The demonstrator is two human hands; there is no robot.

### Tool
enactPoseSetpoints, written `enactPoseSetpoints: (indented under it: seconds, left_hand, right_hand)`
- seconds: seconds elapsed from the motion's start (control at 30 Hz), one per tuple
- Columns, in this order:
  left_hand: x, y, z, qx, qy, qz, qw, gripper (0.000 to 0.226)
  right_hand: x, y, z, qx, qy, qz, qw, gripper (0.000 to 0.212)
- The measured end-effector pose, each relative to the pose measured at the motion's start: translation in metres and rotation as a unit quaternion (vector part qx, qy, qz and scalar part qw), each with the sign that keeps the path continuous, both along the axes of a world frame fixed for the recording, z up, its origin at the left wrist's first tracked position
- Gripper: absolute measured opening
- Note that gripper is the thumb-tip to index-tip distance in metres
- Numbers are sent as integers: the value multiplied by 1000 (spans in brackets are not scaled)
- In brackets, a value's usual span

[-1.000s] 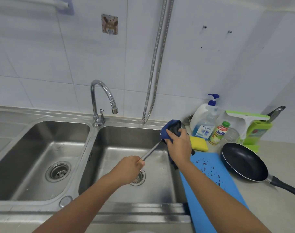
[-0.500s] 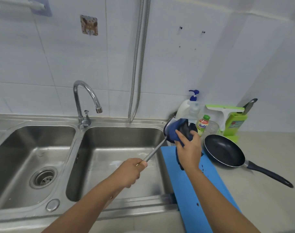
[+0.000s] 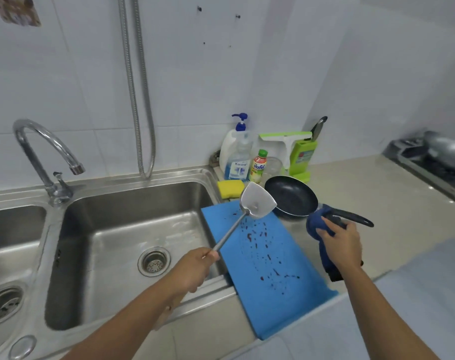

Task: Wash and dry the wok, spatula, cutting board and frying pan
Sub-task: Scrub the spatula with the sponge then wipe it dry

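My left hand (image 3: 192, 270) grips the handle of a steel spatula (image 3: 257, 201), whose bare blade hangs over the far end of the blue cutting board (image 3: 286, 294). The board lies on the counter right of the sink and carries dark red spots. My right hand (image 3: 340, 242) holds a dark blue cloth (image 3: 316, 226) just in front of the handle of the black frying pan (image 3: 291, 196), apart from the spatula. The grey wok (image 3: 445, 149) sits on the stove at far right.
A double steel sink (image 3: 133, 203) with a tap (image 3: 39, 157) fills the left. A yellow sponge (image 3: 230, 188), soap pump bottle (image 3: 236, 154), small bottle (image 3: 258, 166) and green squeegee (image 3: 290, 144) crowd the corner behind the pan. A pale cloth (image 3: 415, 294) covers the near-right counter.
My right hand has pulled the cloth off the spatula blade and moved right toward the pan handle. The spatula has swung from over the sink to over the cutting board.
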State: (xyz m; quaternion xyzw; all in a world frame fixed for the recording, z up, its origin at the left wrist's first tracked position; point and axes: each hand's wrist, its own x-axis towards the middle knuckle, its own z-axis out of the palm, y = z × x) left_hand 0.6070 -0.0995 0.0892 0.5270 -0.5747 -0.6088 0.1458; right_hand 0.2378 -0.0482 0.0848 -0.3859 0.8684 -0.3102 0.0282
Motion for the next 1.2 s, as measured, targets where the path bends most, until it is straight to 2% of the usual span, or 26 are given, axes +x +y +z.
enactPoseSetpoints:
  seconds: [0.13, 0.23, 0.33, 0.4, 0.43, 0.5, 0.57, 0.67, 0.87, 1.0, 1.2]
  left_hand:
    - [-7, 0, 1, 13, 39, 6, 999, 27]
    - [-12, -2, -1, 22, 45, -6, 999, 28]
    - [-25, -1, -4, 29, 44, -30, 998, 29]
    - [-40, 5, -2, 34, 48, -43, 997, 28]
    - [-48, 9, -1, 42, 56, -54, 996, 28]
    - [-69, 18, 0, 55, 68, -88, 992, 28]
    - [-89, 31, 2, 58, 74, -123, 988, 27]
    - [-115, 55, -3, 56, 81, -179, 979, 26]
    - [-185, 111, -7, 74, 65, -256, 962, 27]
    - [-260, 142, -9, 67, 58, -294, 952, 23]
    - [-365, 196, -4, 88, 76, -314, 942, 23]
  right_hand:
    - [-18, 14, -36, 239, 42, 35, 970, 42]
    - [-9, 14, -47, 285, 12, 42, 958, 52]
    - [20, 18, -40, 181, -36, 1, 983, 51]
    - [53, 27, -24, 52, -109, -35, 992, 48]
    - [71, 34, -16, -13, -168, -57, 984, 46]
    - [103, 45, 1, -91, -300, -92, 945, 47]
    - [117, 54, 10, -143, -410, -133, 891, 41]
    - [112, 75, 17, -200, -507, -190, 817, 14]
    - [55, 128, 17, -274, -537, -249, 758, 16]
    - [-13, 170, 20, -301, -508, -273, 759, 16]
    - [-120, 227, 24, -282, -487, -298, 771, 19]
